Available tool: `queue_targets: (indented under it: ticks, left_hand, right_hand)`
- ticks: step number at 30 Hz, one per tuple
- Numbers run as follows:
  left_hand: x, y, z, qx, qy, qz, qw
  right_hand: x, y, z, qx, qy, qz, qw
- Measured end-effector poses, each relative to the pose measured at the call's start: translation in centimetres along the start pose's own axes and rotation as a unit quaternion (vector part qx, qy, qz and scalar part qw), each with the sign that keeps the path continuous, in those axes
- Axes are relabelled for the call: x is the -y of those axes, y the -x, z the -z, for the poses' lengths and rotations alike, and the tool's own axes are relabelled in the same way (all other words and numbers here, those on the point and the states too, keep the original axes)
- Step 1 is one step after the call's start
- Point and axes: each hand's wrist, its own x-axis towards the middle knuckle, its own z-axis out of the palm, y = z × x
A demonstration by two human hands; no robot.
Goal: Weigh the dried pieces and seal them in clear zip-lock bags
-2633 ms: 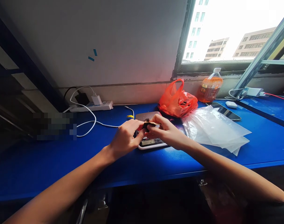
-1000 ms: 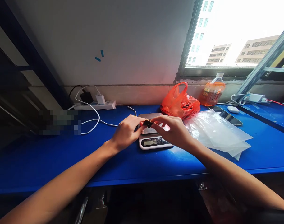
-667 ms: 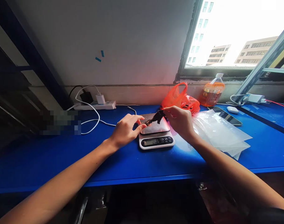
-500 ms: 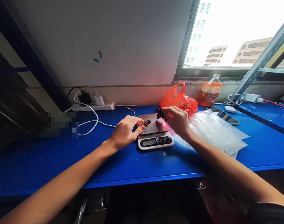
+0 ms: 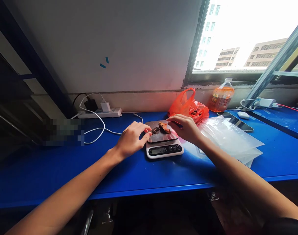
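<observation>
A white kitchen scale [image 5: 165, 151] with a shiny metal plate stands on the blue table. A small dark, shrivelled dried piece [image 5: 155, 130] lies on the plate's left half, its left end between the thumb and fingertips of my left hand [image 5: 132, 138]. Beside it, on the plate, rests a larger reddish-brown dried piece [image 5: 164, 128] with a dark edge. Just right of that piece, my right hand [image 5: 186, 129] hovers over the plate's right side, fingers apart and holding nothing visible. The scale's display digits are too blurred to read.
Behind my right hand sits a red plastic bag [image 5: 188, 102]. Clear plastic bags [image 5: 233, 137] lie to the right, near a tablet [image 5: 240, 123], a white mouse [image 5: 243, 115] and a bottle of orange drink [image 5: 221, 98]. A power strip [image 5: 98, 113] with white cables is at back left.
My right hand has put the larger dried piece onto the scale plate and let go, its fingers spreading. My left hand stays at the small dark piece.
</observation>
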Motion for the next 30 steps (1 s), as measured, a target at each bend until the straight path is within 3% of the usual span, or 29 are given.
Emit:
queue_targets:
  ticks: [3, 6, 10, 17, 25, 30]
  left_hand:
    - [0.0, 0.0, 0.0, 0.002, 0.000, -0.007, 1.000]
    - [-0.1, 0.0, 0.0, 0.006, -0.002, -0.015, 1.000]
    - [0.0, 0.0, 0.0, 0.009, -0.001, -0.019, 1.000]
    - [0.1, 0.1, -0.2, 0.019, -0.003, -0.015, 1.000]
    - [0.1, 0.0, -0.2, 0.021, 0.003, -0.009, 1.000]
    - [0.0, 0.0, -0.1, 0.016, 0.003, -0.013, 1.000]
  right_hand:
    - [-0.5, -0.5, 1.6, -0.120, 0.042, -0.025, 0.992]
    - [-1.3, -0.6, 3.5, -0.233, 0.085, -0.088, 0.965]
    - [-2.2, -0.5, 5.5, -0.307, 0.080, -0.144, 0.937]
    - [-2.2, -0.4, 6.2, -0.331, 0.072, -0.143, 0.930]
    - [-1.4, -0.3, 5.7, -0.315, 0.087, -0.142, 0.934]
    - [-2.4, -0.6, 7.4, -0.310, 0.054, -0.161, 0.935]
